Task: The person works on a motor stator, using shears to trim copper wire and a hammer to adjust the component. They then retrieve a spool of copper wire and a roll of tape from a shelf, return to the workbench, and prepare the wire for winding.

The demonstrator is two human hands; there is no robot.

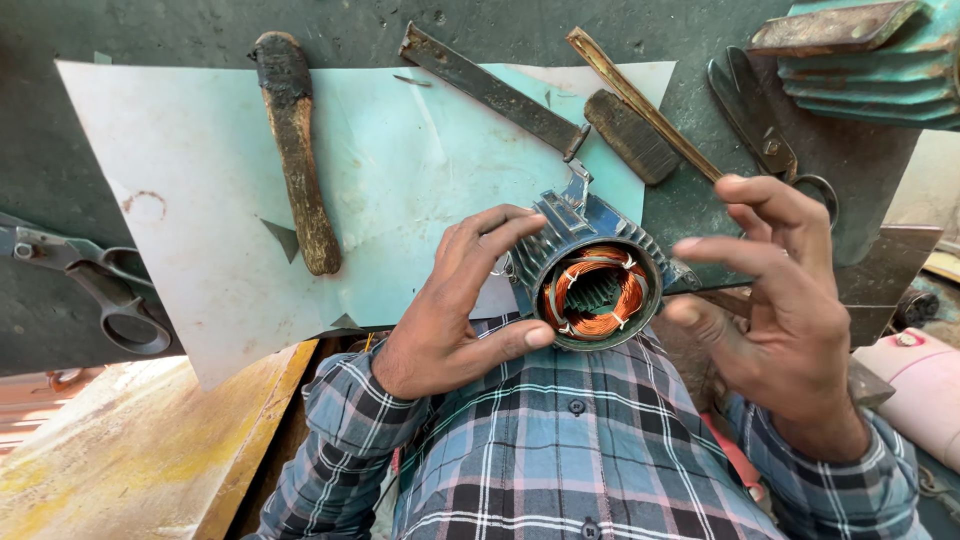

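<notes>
The left hand (450,300) gripped the stator (592,275) at the bench's (60,150) near edge, copper windings (595,292) packed inside its housing. The right hand (775,290) hovered beside it, fingers spread, holding nothing.

wooden mallet (298,150) left, brush (630,137) behind, paper sheet (420,150) open

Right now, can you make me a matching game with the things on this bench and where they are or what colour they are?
Things:
1. motor stator
2. wooden stick
3. brush
4. pale sheet

Descriptions:
A. lies under the wooden stick
B. copper wire coiled inside
C. dark bristles, beside a long metal strip
D. long, blackened at its top end

Pairs: 1-B, 2-D, 3-C, 4-A. The left hand holds the motor stator.
</notes>
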